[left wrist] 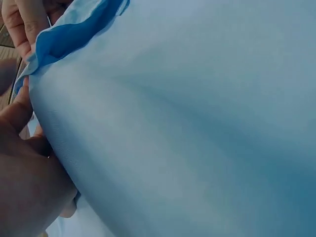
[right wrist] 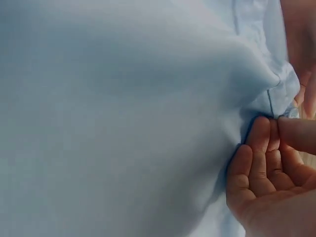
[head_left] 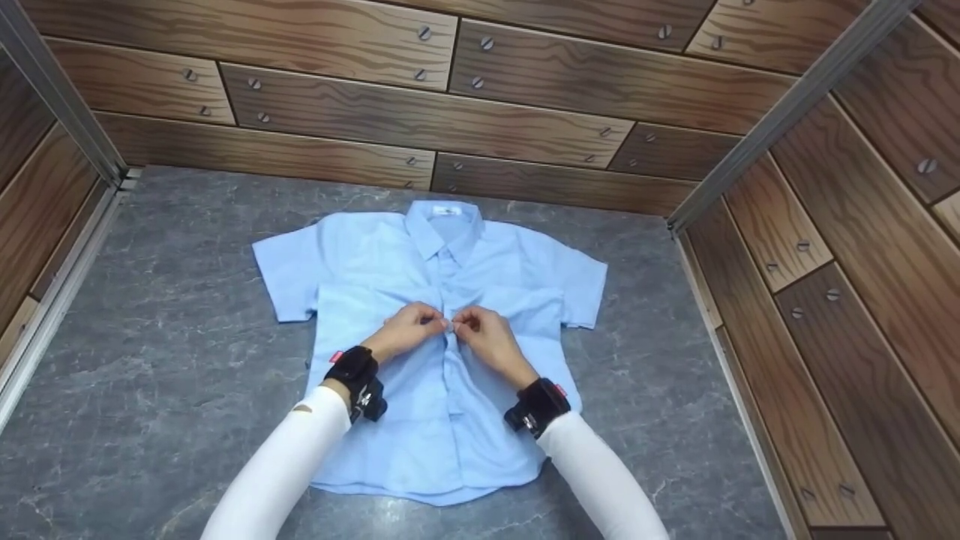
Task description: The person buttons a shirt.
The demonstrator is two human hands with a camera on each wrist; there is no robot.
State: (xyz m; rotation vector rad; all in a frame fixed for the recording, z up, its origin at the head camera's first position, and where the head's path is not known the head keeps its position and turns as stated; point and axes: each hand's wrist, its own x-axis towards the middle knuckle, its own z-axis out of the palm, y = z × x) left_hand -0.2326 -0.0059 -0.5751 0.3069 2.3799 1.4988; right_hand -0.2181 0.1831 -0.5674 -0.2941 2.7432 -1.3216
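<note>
A light blue short-sleeved shirt (head_left: 390, 442) lies front up, its collar toward the back wall. Over the middle of its front placket, my left hand (head_left: 409, 328) and right hand (head_left: 489, 339) almost meet. Thumb and fingers of the left hand pinch one front edge; in the left wrist view its fingertips (left wrist: 22, 101) are partly behind raised cloth. The right hand (right wrist: 276, 182) pinches the other edge between thumb and curled fingers. Beside its thumb shows a small pale round piece, apparently a button (right wrist: 293, 113). Whether the button sits in a hole cannot be told.
The shirt lies on a grey marbled surface (head_left: 172, 300). Wood-patterned panels (head_left: 337, 97) rise behind it and at both sides, with metal rails (head_left: 772, 112) at the corners. Black wrist cameras (head_left: 541, 405) are strapped over white sleeves (head_left: 285, 465).
</note>
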